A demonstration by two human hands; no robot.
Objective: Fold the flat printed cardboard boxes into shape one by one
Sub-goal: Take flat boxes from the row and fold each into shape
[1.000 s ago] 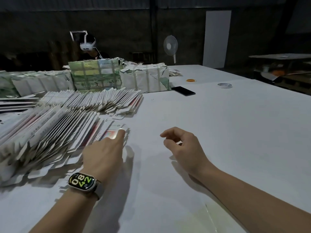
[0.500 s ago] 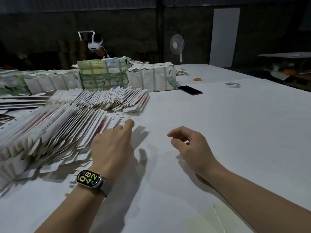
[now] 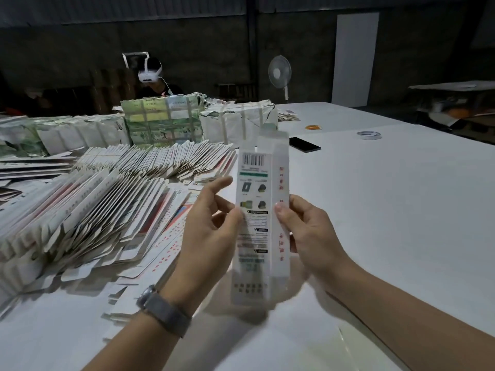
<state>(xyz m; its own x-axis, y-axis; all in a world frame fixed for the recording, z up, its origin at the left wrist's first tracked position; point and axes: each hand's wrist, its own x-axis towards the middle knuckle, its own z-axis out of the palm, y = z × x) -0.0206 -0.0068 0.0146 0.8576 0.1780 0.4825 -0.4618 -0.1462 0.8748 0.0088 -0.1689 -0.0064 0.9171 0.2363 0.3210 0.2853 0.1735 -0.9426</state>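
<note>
I hold one long white printed cardboard box (image 3: 261, 199) upright above the table, barcode end up, its lower end blurred. My left hand (image 3: 211, 223) pinches its left edge with thumb and fingers. My right hand (image 3: 308, 231) grips its right edge, thumb on the front face. The box looks partly opened into a narrow tube. Leaning rows of flat printed boxes (image 3: 88, 218) fill the table to the left, and a second row (image 3: 160, 162) lies behind them.
Strapped bundles of flat boxes (image 3: 163, 121) stand at the back, with a person wearing a white headset (image 3: 150, 73) behind them. A black phone (image 3: 304, 144), a tape roll (image 3: 368, 135) and an orange ring (image 3: 314, 127) lie on the white table (image 3: 388, 210). A fan (image 3: 280, 73) stands beyond.
My left hand left the flat stack and lifted one box. My right hand rose from the table and took hold of the box's other edge. The box now stands upright between both hands.
</note>
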